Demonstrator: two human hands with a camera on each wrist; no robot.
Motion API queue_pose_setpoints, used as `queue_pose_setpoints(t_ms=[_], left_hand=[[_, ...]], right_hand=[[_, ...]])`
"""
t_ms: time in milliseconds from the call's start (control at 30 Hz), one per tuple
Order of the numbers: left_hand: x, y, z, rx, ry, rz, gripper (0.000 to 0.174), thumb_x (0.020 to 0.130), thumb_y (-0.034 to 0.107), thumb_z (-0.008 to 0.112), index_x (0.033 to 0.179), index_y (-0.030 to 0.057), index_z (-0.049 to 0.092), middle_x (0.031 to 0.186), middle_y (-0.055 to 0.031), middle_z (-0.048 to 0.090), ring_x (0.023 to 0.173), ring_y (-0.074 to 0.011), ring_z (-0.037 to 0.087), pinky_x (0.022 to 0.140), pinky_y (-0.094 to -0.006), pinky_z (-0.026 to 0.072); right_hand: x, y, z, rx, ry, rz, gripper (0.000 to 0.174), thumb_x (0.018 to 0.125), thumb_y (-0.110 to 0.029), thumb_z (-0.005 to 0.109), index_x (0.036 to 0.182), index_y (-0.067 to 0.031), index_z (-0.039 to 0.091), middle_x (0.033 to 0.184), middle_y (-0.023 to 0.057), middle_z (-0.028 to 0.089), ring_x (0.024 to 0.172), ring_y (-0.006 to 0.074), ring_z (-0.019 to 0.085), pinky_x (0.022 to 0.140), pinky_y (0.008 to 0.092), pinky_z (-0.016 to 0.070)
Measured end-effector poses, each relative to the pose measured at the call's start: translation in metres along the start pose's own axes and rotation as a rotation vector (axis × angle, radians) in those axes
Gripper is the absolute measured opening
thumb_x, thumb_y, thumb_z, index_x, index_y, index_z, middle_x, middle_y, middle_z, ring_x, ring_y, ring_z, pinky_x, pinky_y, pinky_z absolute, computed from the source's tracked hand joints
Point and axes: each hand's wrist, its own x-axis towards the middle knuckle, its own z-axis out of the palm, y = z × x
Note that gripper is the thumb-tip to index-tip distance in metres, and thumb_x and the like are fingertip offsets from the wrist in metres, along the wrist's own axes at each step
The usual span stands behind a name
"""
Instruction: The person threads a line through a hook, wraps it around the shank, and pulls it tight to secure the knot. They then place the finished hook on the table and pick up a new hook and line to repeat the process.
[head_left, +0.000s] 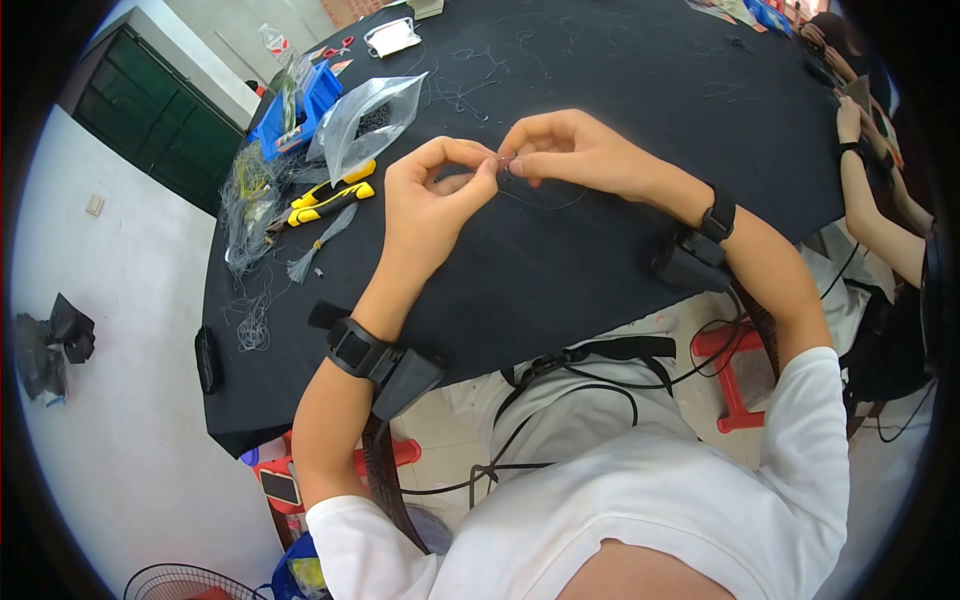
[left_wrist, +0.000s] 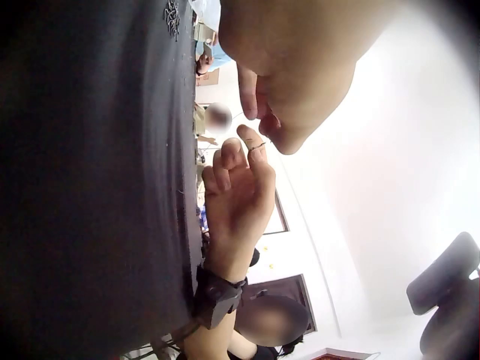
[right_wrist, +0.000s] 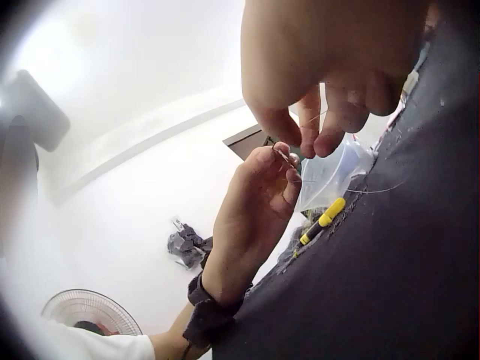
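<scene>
Over the black-covered table [head_left: 560,290], both hands meet fingertip to fingertip. My left hand [head_left: 425,205] pinches a small thin metal piece [right_wrist: 283,157] between thumb and forefinger; its exact kind cannot be told. Opposite it, the right hand [head_left: 585,155] pinches a fine clear line [head_left: 548,208] at the same spot, with thumb and forefinger together. From the fingertips the line droops in a loose loop over the cloth. In the right wrist view, a stretch of it also runs up along the right fingers.
Left of the hands lie yellow-and-black pliers [head_left: 330,203], a tied bundle of line [head_left: 322,242] and a large tangle of line [head_left: 245,195]. Beyond them are a clear plastic bag [head_left: 350,125] with small dark pieces, a blue bin [head_left: 318,98] and red scissors [head_left: 338,48]. Another person's arm [head_left: 875,225] is at right.
</scene>
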Motion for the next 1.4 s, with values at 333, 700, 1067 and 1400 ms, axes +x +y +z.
queue_pose_setpoints(t_ms=[333, 700, 1067, 1400], left_hand=[[-0.001, -0.006, 0.000, -0.141, 0.006, -0.150, 0.009, 0.080, 0.002, 0.064, 0.086, -0.0027, 0.061, 0.081, -0.0040, 0.062, 0.071, -0.0047, 0.057, 0.062, -0.0153, 0.0429], [0.000, -0.007, -0.001, -0.102, -0.021, -0.166, 0.007, 0.078, 0.001, 0.064, 0.083, -0.0023, 0.061, 0.073, -0.0002, 0.059, 0.063, -0.0012, 0.051, 0.056, -0.0132, 0.0374], [0.000, -0.007, -0.001, -0.084, -0.007, -0.139, 0.006, 0.077, 0.001, 0.065, 0.081, -0.0023, 0.062, 0.072, -0.0001, 0.059, 0.062, -0.0011, 0.051, 0.054, -0.0128, 0.0371], [-0.001, -0.016, -0.001, -0.061, 0.037, -0.145, 0.007, 0.076, 0.002, 0.065, 0.080, -0.0010, 0.061, 0.068, 0.0026, 0.056, 0.059, -0.0002, 0.049, 0.053, -0.0129, 0.0366]], right_hand=[[0.000, 0.002, 0.001, -0.024, 0.020, 0.022, 0.014, 0.083, -0.014, 0.064, 0.089, -0.0024, 0.060, 0.081, 0.0001, 0.061, 0.075, 0.0049, 0.055, 0.070, 0.0184, 0.0426], [0.000, 0.002, 0.002, -0.027, 0.035, 0.029, 0.011, 0.083, -0.014, 0.061, 0.083, -0.0039, 0.058, 0.070, -0.0034, 0.054, 0.066, 0.0035, 0.048, 0.062, 0.0182, 0.0377], [0.000, 0.001, 0.004, -0.013, 0.038, 0.048, 0.011, 0.083, -0.014, 0.060, 0.084, -0.0040, 0.058, 0.070, -0.0024, 0.054, 0.066, 0.0044, 0.048, 0.062, 0.0192, 0.0374], [-0.001, -0.001, 0.004, -0.050, 0.144, 0.099, 0.014, 0.083, -0.022, 0.059, 0.084, -0.0078, 0.060, 0.070, -0.0028, 0.054, 0.067, 0.0040, 0.049, 0.058, 0.0181, 0.0345]])
